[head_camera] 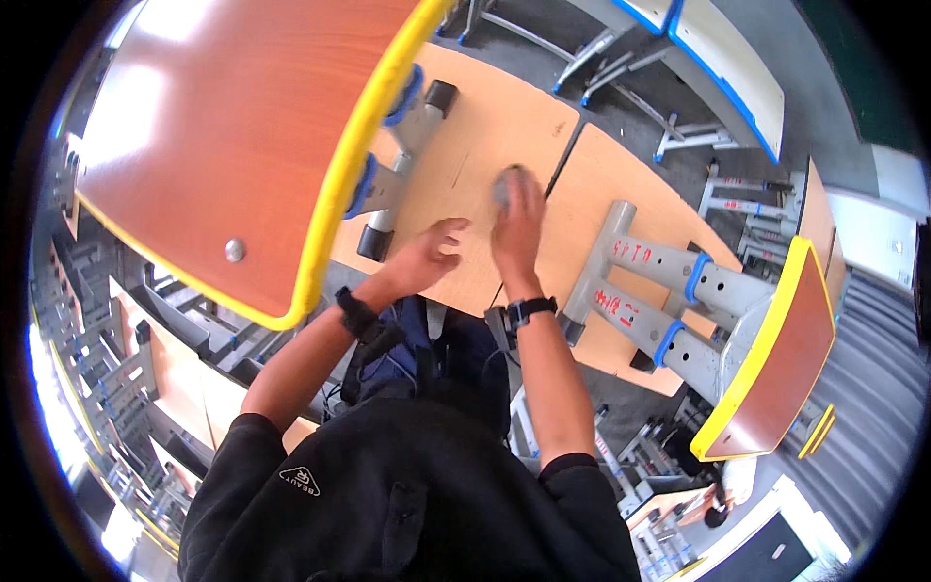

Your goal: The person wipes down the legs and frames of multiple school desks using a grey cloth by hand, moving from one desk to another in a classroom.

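My right hand (518, 227) presses a small grey, rounded pad (503, 188) against the light wood desktop (484, 131). The pad is blurred and mostly covered by the fingers, so whether it is a cloth or a scourer I cannot tell. Just to the left, my left hand (430, 256) hovers over the near part of the desktop, its fingers curled loosely apart around nothing. Both wrists wear black straps. A stool with a red-brown seat (240, 145) and yellow edging rises close on the left, its grey metal foot (407, 174) resting on the desktop.
On the right, a second yellow-edged stool (782, 356) stands on the adjoining desktop (618, 171), its grey legs (654, 258) bearing red writing. White desks with blue edging (734, 80) stand beyond. More stacked furniture (109, 364) fills the left. Another person (727, 491) is at the lower right.
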`<state>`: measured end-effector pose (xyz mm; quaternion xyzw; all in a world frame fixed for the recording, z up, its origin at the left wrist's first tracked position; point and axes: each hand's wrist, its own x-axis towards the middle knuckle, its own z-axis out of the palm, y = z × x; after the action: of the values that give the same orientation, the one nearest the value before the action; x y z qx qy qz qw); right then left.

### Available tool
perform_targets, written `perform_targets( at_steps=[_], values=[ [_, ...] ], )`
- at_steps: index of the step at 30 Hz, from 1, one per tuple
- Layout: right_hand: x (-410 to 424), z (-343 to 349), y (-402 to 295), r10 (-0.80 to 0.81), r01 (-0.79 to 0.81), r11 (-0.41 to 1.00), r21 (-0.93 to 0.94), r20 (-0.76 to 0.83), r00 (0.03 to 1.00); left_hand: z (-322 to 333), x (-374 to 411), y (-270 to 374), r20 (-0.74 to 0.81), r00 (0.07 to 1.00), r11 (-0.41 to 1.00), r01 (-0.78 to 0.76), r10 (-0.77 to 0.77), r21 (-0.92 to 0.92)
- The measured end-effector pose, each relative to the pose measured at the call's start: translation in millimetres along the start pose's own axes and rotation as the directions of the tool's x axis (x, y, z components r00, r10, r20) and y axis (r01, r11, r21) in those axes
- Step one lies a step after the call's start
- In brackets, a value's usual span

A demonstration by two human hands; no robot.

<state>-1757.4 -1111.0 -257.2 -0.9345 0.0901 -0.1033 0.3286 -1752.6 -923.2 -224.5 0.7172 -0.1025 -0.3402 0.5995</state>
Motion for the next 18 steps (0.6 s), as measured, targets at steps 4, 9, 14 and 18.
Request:
perform_targets(
  at_steps=[4, 9, 14, 18],
  values=[
    [12, 38, 33, 0.117, -0.116, 0.993, -0.018, 0.050, 0.992, 14, 6, 16, 0.193, 0.981, 0.962, -0.039, -0.014, 0.270],
    [5, 70, 8, -0.123, 0.127, 0.992, -0.010, 0.201, 0.972, -5, -26, -21, 0.109, 0.993, 0.921, 0.001, -0.048, 0.390],
    [-88, 87, -34, -0.346, 0.213, 0.921, 0.327, 0.427, 0.836, -45, -80, -87, 0.065, 0.998, 0.895, -0.044, 0.016, 0.445],
    [-130, 69, -60, -0.424, 0.176, 0.887, 0.428, 0.599, 0.679, -70, -107, -70, 0.210, 0.954, 0.912, 0.118, -0.213, 0.392]
  ],
)
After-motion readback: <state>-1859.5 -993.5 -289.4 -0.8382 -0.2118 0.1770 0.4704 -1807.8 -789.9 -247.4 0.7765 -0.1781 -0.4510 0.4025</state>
